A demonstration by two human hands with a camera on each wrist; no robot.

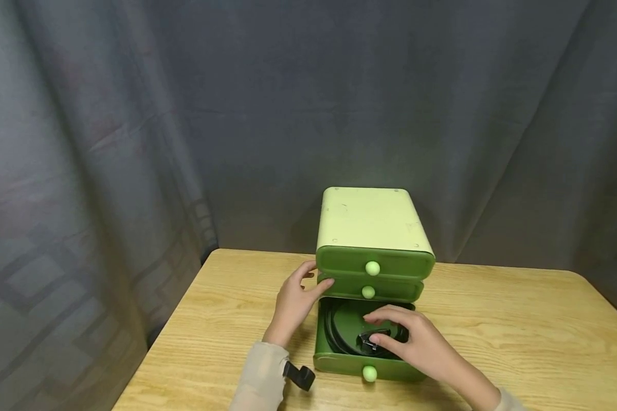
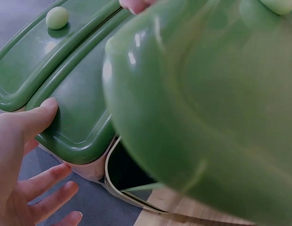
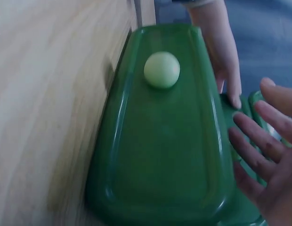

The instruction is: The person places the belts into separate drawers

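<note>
A small green drawer cabinet (image 1: 372, 220) stands on the table with its bottom drawer (image 1: 344, 365) pulled out. Inside that drawer lies a coiled black belt (image 1: 334, 334) with a metal buckle (image 1: 368, 341). My right hand (image 1: 416, 339) hovers over the drawer, thumb beside the buckle and fingers spread apart; its fingers (image 3: 259, 143) look loose in the right wrist view. At the cabinet's left side, my left hand (image 1: 295, 302) rests its thumb on the middle drawer's front (image 2: 85, 117), the other fingers loosely spread beside the side wall.
The top drawer (image 1: 344, 261) and middle drawer each have a pale round knob. A wooden table (image 1: 519, 331) extends to both sides of the cabinet, and a grey curtain (image 1: 391, 114) hangs behind it. A black strap (image 1: 299, 377) is on the left wrist.
</note>
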